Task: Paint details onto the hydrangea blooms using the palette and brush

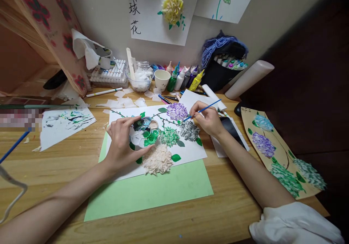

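My left hand (121, 138) grips a small round paint palette (145, 132) by its edges, with green, white and dark paint in its wells. My right hand (208, 118) pinches a thin blue paintbrush (209, 105). The brush tip meets the white paper (191, 153), or hovers just over it, near a painted stem below the purple paper flower (176, 111). A green flower (169, 136), a grey-black flower (190, 130) and a cream flower (157, 159) stand raised on this sheet among painted green leaves. Part of the sheet is hidden behind the palette and left hand.
Green paper (152, 196) lies beneath the white sheet. Behind are a paper cup (162, 79), a bowl of scraps (139, 78), paint bottles (180, 79) and a marker box (113, 73). A tan flower picture (283, 153) lies right, a paint-smeared sheet (68, 122) left.
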Tool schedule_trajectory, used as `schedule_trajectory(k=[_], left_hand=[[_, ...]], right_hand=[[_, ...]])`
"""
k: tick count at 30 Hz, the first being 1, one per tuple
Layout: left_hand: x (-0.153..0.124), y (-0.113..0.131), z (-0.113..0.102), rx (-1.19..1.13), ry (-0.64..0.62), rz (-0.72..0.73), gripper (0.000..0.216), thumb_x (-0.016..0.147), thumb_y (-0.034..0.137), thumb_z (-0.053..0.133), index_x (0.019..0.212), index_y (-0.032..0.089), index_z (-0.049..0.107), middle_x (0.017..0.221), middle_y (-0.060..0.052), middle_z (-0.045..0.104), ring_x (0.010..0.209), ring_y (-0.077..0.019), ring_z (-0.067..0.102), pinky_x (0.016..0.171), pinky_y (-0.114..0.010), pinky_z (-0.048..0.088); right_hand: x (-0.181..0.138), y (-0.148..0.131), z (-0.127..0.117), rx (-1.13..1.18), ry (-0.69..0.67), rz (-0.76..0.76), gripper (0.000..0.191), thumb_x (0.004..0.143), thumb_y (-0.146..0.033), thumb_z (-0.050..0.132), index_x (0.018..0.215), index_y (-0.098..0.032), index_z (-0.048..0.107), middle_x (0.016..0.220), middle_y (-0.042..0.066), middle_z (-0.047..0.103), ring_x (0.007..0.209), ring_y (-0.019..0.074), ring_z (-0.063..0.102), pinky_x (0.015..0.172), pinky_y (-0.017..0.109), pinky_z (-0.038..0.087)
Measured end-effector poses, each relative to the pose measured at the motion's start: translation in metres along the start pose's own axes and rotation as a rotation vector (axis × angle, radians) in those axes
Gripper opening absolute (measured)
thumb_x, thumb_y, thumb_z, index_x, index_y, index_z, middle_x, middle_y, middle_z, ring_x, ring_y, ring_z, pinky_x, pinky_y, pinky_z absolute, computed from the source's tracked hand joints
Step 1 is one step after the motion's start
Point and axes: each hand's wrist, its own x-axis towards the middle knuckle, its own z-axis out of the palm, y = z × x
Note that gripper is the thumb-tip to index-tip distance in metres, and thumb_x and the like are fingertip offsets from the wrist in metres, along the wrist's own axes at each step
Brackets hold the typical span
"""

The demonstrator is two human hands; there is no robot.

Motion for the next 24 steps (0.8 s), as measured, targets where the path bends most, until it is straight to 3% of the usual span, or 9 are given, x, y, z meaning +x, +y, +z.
schedule_trajectory(k=[24], left_hand=[[0.0002,-0.0012,0.0010,-0.005,0.009,0.013,0.075,0.069,0.046,0.077,0.130,0.022,0.040,0.113,-0.011,0.054,0.103,-0.0296,0.051,0.086,-0.045,0.035]], right_hand=[[0.0019,-0.0055,-0.0025,-0.027,-0.001,0.007,0.012,0.075,-0.012,0.045,0.068,-0.020,0.052,0.069,0.000,0.055,0.067,0.0160,0.053,0.066,0.031,0.041]])
